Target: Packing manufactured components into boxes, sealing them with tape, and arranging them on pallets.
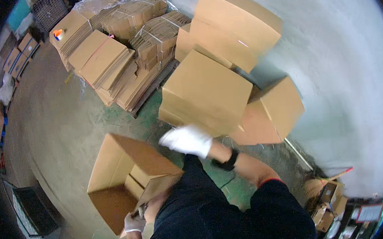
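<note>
An open cardboard box [109, 172] is tilted at my left side, its mouth turned up so that the inner walls and bottom flaps show. My left hand [134, 222], in a pale glove, grips the lower edge of this box. My right hand [186, 141], in a white glove, is blurred by motion between the open box and a large box [207, 88] in front of me. No object shows in the right hand, and the blur hides how its fingers are set. Whether it touches the large box, I cannot tell.
Bundled flat cardboard [99, 59] is stacked on a pallet at the far left, a tape roll [59, 34] on top. More boxes stand ahead: a tall one [233, 25] and a smaller one [270, 112]. A broom [316, 186] lies at right; a dark crate [33, 208] stands left.
</note>
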`<act>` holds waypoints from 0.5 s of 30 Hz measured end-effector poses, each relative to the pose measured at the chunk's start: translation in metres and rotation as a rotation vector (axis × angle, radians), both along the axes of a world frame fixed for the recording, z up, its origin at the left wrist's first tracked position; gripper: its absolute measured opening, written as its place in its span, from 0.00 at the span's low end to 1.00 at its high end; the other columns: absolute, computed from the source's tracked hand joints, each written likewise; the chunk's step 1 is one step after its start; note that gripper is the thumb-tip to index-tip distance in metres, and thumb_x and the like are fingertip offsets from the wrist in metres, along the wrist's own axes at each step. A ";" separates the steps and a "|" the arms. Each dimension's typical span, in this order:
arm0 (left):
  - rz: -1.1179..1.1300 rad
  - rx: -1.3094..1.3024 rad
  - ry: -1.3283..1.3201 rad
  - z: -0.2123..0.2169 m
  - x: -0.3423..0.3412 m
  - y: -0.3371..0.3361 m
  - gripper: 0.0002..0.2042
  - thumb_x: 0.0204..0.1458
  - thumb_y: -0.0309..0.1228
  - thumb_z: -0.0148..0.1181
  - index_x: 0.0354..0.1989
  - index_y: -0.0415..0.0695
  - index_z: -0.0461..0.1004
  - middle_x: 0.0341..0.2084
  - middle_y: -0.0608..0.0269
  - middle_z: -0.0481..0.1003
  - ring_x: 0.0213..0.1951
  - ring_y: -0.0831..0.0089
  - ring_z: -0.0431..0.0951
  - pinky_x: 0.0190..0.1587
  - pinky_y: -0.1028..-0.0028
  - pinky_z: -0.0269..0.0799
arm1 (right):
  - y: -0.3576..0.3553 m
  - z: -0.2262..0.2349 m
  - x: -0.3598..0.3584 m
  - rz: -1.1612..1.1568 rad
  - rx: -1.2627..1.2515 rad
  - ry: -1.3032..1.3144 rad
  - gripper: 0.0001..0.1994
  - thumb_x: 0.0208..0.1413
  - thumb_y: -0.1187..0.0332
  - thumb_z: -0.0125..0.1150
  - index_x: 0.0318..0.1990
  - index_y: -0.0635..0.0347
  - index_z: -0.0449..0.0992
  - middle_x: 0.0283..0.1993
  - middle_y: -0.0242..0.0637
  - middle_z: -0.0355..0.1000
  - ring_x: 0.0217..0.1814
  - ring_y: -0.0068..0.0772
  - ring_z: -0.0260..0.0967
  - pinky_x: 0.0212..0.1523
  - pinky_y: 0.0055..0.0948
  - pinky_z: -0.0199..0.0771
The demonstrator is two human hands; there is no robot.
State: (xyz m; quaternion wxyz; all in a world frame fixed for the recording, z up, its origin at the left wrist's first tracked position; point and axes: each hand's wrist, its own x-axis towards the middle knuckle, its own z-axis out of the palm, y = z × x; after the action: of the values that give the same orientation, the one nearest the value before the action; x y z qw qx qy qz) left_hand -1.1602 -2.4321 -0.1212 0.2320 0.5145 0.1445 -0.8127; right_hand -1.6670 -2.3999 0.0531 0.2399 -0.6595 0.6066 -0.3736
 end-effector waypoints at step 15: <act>0.832 0.068 -0.404 0.043 -0.068 0.022 0.14 0.57 0.27 0.40 0.43 0.28 0.68 0.46 0.46 0.73 0.47 0.55 0.74 0.51 0.65 0.75 | 0.080 -0.192 -0.446 -0.936 0.946 -0.094 0.39 0.48 0.39 0.60 0.51 0.73 0.71 0.47 0.53 0.75 0.50 0.46 0.73 0.49 0.36 0.71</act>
State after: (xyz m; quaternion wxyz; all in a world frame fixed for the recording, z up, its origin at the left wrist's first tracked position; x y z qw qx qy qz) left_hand -1.2284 -2.4098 -0.0785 0.5450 0.5680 0.3171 -0.5290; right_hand -2.1130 -2.3200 -0.1386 0.3422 -0.1330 0.9163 -0.1602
